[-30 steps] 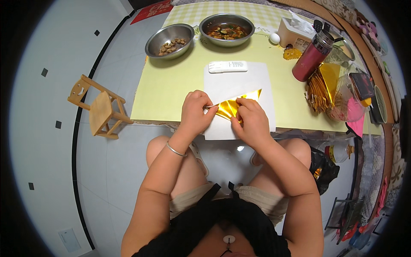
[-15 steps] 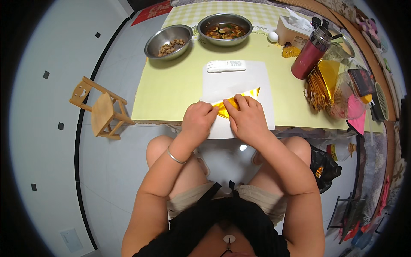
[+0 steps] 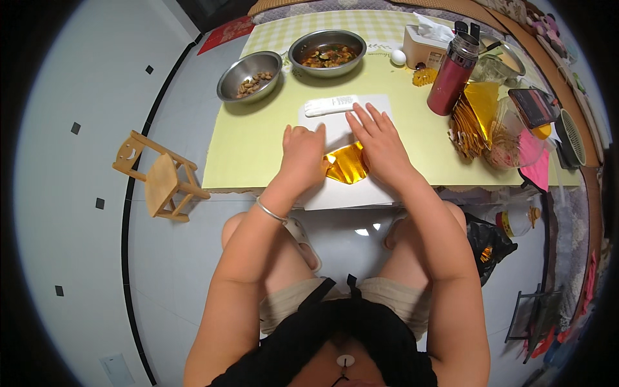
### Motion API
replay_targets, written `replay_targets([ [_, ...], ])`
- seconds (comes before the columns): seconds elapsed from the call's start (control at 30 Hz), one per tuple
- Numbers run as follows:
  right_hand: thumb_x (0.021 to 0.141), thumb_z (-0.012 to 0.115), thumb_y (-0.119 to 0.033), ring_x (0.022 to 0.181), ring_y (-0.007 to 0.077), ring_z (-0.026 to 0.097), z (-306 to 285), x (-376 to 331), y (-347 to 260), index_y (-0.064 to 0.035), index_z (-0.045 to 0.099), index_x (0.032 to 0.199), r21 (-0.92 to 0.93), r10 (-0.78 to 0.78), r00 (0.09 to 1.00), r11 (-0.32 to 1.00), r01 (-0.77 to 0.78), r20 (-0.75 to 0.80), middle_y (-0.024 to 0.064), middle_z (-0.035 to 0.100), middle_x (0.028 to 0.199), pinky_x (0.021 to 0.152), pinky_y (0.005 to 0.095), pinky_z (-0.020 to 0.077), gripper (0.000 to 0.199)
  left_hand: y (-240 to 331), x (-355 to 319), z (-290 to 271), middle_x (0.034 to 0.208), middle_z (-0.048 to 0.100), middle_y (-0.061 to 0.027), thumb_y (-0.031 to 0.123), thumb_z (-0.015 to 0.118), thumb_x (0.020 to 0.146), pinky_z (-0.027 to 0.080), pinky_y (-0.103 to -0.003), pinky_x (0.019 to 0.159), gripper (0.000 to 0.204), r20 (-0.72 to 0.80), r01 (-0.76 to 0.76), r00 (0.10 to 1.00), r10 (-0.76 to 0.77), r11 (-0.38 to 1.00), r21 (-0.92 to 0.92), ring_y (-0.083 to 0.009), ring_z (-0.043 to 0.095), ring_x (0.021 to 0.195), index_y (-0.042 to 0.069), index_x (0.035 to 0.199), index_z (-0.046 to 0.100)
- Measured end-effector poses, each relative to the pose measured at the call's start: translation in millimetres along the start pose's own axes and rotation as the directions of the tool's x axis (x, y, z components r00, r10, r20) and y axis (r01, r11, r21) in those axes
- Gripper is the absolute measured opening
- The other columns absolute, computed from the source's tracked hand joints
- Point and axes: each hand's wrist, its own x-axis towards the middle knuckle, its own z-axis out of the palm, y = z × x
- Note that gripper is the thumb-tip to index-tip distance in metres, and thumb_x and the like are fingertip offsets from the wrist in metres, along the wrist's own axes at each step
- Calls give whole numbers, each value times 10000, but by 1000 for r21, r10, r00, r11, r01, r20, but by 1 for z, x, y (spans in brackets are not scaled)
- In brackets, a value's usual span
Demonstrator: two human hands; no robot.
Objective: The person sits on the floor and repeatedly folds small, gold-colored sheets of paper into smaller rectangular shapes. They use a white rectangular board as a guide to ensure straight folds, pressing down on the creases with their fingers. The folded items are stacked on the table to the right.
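Observation:
A folded piece of shiny gold foil paper (image 3: pixel 348 165) lies between my hands at the table's front edge, on a white sheet (image 3: pixel 335 132). My left hand (image 3: pixel 303 155) has its fingers curled and grips the foil's left end. My right hand (image 3: pixel 382 143) rests flat with fingers stretched out and spread, its palm edge against the foil's right end. Part of each end of the foil is hidden by the hands. Just beyond the fingertips, a long white object (image 3: pixel 330 106) with printing lies across the top of the sheet.
Steel bowls with peanuts (image 3: pixel 251 84) and a soupy dish (image 3: pixel 329 58) stand at the back. Rightward are a white egg (image 3: pixel 398 57), tissue box (image 3: pixel 422 48), red thermos (image 3: pixel 451 77), stacked gold foil papers (image 3: pixel 474 119) and a phone (image 3: pixel 532 107). A small wooden chair (image 3: pixel 164 180) stands left.
The foil has gone from a slanting, pointed shape to a wider, shorter one. My right hand has opened flat and moved to the foil's right side; the left still grips its left end.

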Motion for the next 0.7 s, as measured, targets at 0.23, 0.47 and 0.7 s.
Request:
replay_targets([
  [0.23,881,631,-115,1392,294,471,-3,-12,12,-77,599,1344,203,-143,942,976,83,304,127,573,1437,1211,489,309,466,16,-30,38,1171,644,-217,-28,538,850,488,-455,1040,292,-116,-146,983,139,988,-57,-425,616,1122,-60,1115,656],
  [0.47,1005,538,-199,1457,305,393,-9,-32,19,-24,501,1442,229,-10,936,970,-75,351,155,457,1545,1225,427,286,472,20,-58,29,1532,434,-247,199,625,904,320,-534,1175,607,-7,-226,974,226,974,-15,-427,414,1422,-32,1446,482],
  [0.7,991,567,-253,1496,293,332,-12,-35,17,-15,426,1504,135,32,917,986,-93,398,159,398,1589,1238,426,257,583,0,-82,25,1521,451,-252,329,698,898,339,-515,1165,714,-55,-196,980,192,978,-73,-426,440,1403,-30,1466,460],
])
